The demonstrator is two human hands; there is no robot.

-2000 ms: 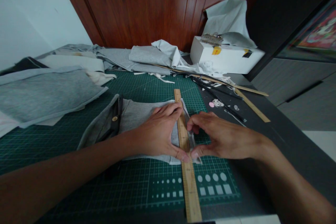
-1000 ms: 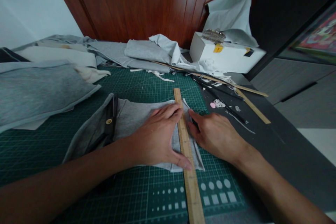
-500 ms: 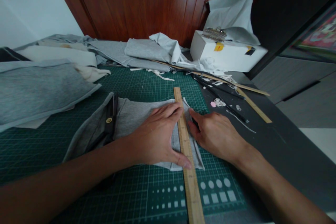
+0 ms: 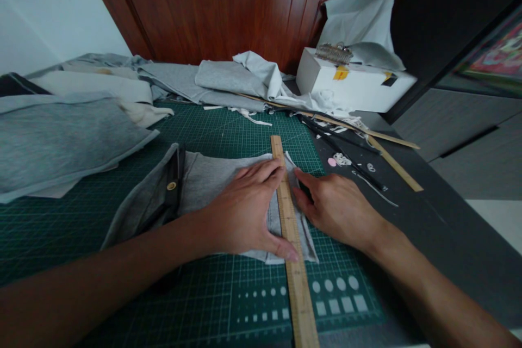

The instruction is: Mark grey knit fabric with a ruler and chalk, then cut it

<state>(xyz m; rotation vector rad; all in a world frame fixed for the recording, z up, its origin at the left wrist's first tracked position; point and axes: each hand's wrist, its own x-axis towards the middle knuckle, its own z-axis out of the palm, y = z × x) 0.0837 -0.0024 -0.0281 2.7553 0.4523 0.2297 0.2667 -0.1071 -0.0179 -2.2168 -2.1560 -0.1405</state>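
A piece of grey fabric point(image 4: 216, 171) lies on the green cutting mat point(image 4: 196, 304). Across its right end runs a wooden ruler point(image 4: 299, 283), pointing away from me. My left hand point(image 4: 248, 206) rests flat and spread on the fabric, its fingertips and thumb pressing the ruler's left edge. On the other side of the ruler, my right hand point(image 4: 338, 206) has its fingers curled, with index finger and thumb at the fabric's right edge. Near the fabric's left part is a black strap point(image 4: 174, 174) with a brass-coloured eyelet or snap, partly hidden behind my left forearm.
More grey fabric point(image 4: 73, 136) lies at left, with folded grey cloth point(image 4: 228, 77) along the back. A white box point(image 4: 354, 84) stands at the back right. Beside the mat are black cords point(image 4: 342, 152), wooden strips point(image 4: 395, 166) and a small pink disc point(image 4: 331, 162).
Both hands and the ruler keep their places on the fabric. The whole view has shifted very slightly.
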